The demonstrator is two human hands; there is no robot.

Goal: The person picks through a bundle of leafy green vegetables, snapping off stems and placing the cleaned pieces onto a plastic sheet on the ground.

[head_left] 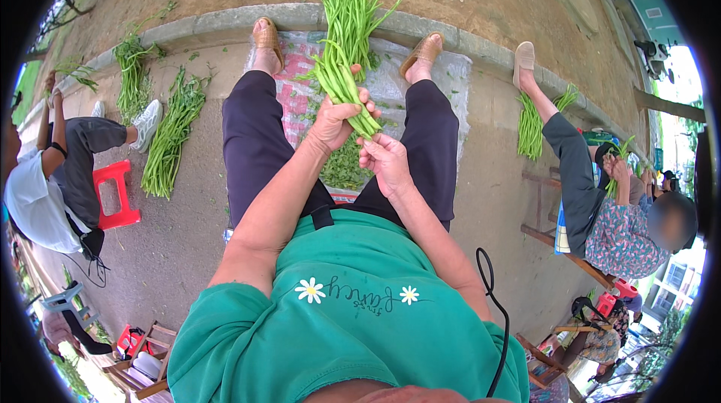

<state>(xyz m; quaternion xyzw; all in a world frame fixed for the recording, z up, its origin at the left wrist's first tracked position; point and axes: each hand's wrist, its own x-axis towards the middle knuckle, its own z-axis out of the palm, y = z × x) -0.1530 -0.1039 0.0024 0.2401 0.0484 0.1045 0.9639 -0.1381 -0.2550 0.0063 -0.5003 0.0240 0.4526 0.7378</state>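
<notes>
My left hand (338,118) is wrapped around a small bunch of green vegetable stalks (339,79), its thumb lying across them. At the near cut ends of that bunch, my right hand (387,162) pinches a stalk end between thumb and forefinger. Beyond my hands, a larger bundle of long green stalks (350,17) leans over the concrete kerb (214,24), partly covered by the held bunch. Below my hands, between my thighs, is a heap of torn green leaves (345,169). A grey and red plastic sheet (445,73) lies under my feet, scattered with leaf bits.
To the left, leafy stalk bundles (174,132) lie on the pavement near a red plastic stool (117,194) and a seated person (45,200). On the right, another seated person (625,239) handles stalks, with a stalk bundle (530,127) near their foot. A black cable (501,313) hangs beside my right arm.
</notes>
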